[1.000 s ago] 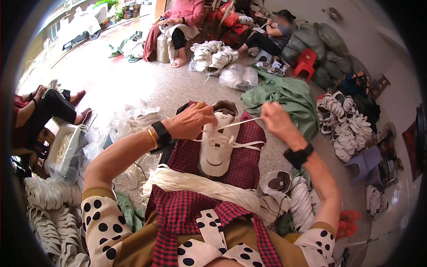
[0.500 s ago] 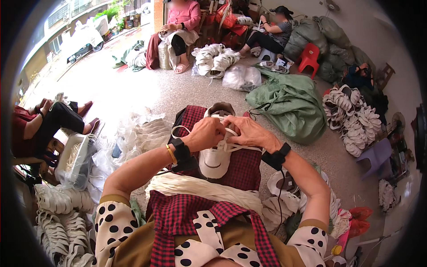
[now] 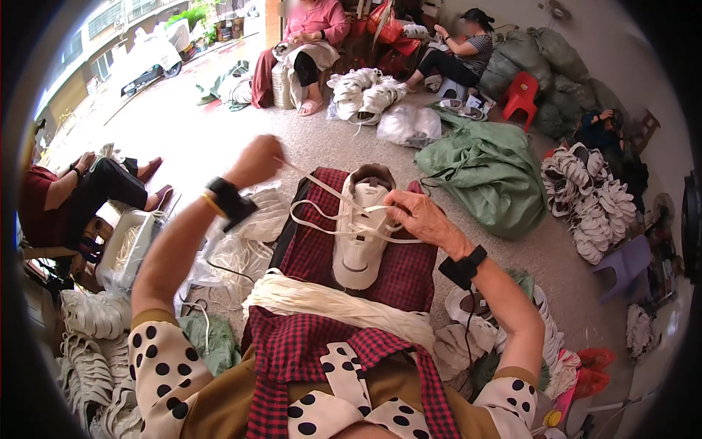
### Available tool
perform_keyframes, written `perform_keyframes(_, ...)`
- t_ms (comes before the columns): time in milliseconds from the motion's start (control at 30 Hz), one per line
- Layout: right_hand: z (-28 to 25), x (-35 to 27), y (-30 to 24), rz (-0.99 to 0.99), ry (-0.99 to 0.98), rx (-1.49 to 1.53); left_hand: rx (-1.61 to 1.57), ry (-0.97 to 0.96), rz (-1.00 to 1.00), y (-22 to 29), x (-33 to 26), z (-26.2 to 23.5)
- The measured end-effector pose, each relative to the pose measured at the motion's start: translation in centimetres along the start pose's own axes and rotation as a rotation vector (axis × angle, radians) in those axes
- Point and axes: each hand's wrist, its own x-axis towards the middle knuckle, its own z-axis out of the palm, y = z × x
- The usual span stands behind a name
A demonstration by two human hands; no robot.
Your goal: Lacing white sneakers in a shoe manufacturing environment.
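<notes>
White shoe on checked cloth, lace taut between both hands' pinching fingers, floor beyond.

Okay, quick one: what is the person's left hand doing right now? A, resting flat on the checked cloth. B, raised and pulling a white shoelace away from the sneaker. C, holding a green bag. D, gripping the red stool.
B: the left hand is lifted up and to the left, drawing a white shoelace taut from the white sneaker, while the right hand steadies the laces at the shoe.
</notes>
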Motion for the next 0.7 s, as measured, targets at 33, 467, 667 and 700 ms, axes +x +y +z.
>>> perform_keyframes(33, 0.1, 0.0, 0.1, 0.001, 0.005, 0.008, 0.142, 0.006, -0.125, -3.5, -0.3, -2.6)
perform_keyframes(467, -1.0, -1.7, -0.9, -0.029, 0.121, -0.152, -0.164, 0.024, -0.094, 3.5, -4.8, 0.6)
perform_keyframes(667, 0.9, -3.0, -2.0, -0.188, -0.062, -0.571, -0.232, -0.075, 0.065, 9.7, -5.2, 3.2)
perform_keyframes(700, 0.9, -2.9, -2.0, -0.201, -0.071, -0.57, -0.224, -0.072, 0.07, 9.9, -5.1, 3.6)
